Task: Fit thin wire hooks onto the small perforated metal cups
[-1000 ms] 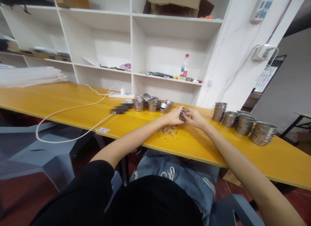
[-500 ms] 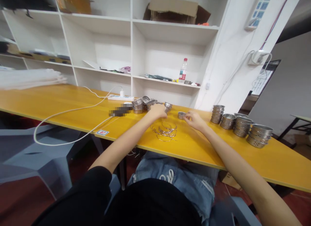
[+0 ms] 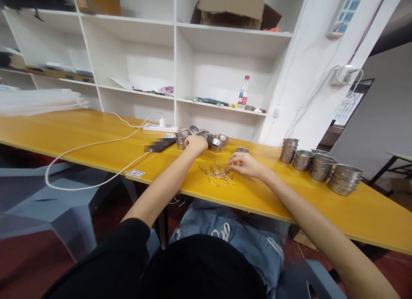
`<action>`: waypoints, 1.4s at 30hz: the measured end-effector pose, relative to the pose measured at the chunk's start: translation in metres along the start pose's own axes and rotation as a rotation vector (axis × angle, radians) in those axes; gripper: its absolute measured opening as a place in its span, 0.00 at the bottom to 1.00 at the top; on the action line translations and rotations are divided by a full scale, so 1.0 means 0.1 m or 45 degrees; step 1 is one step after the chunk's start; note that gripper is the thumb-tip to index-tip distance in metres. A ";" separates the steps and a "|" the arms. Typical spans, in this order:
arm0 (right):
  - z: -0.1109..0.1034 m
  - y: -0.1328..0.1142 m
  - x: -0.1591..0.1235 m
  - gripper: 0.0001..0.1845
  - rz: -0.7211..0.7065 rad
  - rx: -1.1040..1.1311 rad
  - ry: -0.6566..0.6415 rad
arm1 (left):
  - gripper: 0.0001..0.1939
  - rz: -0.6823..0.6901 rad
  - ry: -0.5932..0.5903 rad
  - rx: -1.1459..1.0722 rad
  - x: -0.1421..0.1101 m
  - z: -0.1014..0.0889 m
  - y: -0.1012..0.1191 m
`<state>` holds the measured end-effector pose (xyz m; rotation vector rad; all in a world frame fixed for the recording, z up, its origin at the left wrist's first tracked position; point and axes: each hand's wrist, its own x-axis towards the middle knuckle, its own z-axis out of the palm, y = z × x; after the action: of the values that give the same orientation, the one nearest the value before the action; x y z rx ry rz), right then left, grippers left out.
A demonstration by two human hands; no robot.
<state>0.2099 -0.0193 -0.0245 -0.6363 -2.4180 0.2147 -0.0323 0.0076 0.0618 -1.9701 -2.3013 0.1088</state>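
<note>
a: what's behind the yellow table (image 3: 64, 127)?
b: a white cubby shelving unit (image 3: 175, 63), its compartments open at the front.
a: and to the right?
b: a white pillar (image 3: 299, 71), then a grey wall (image 3: 383, 106) past a bright barred window (image 3: 346, 109).
a: the floor (image 3: 28, 269)?
b: dark red, dimmer beneath the tabletop. a grey-blue plastic chair (image 3: 28, 209) stands on the left, and a black-legged desk (image 3: 397, 155) sits far right.

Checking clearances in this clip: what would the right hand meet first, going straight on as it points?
Probably the wire rings, just ahead of the right hand; its height above the table is unclear.
</note>
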 end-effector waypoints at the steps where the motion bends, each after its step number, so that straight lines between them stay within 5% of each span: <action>1: 0.01 -0.02 0.01 0.05 -0.011 0.001 -0.025 | 0.29 -0.006 -0.011 0.010 0.01 0.00 -0.01; 5: 0.05 -0.05 0.03 0.06 -0.027 -0.016 -0.090 | 0.25 0.002 -0.079 0.019 -0.02 0.00 -0.01; 8: 0.06 -0.05 0.03 0.10 -0.049 -0.061 -0.112 | 0.24 0.005 0.146 -0.048 -0.09 0.00 0.08; 10: 0.05 -0.04 0.02 0.11 -0.079 -0.112 -0.143 | 0.26 0.116 0.277 -0.111 -0.14 0.03 0.17; 15: 0.04 -0.04 0.03 0.11 -0.105 -0.287 -0.242 | 0.22 0.427 0.305 -0.169 -0.23 0.17 0.41; 27: 0.08 -0.24 0.12 0.10 -0.086 -0.781 -0.423 | 0.13 0.664 0.453 -0.308 -0.03 0.38 0.50; 32: -0.08 -0.15 0.09 0.08 -0.009 -0.584 -0.186 | 0.15 0.930 0.378 -0.535 0.14 0.54 0.54; 37: -0.31 0.14 -0.01 0.04 0.459 -0.482 0.258 | 0.31 1.257 0.334 -0.558 0.25 0.72 0.71; 42: -0.42 0.45 -0.12 0.09 0.709 -0.472 0.382 | 0.32 1.273 0.346 -0.558 0.28 0.80 0.87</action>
<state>0.2616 0.0135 -0.0113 -1.3994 -1.9565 -0.1054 0.0388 0.0500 -0.0269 -2.9175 -1.0545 -0.5831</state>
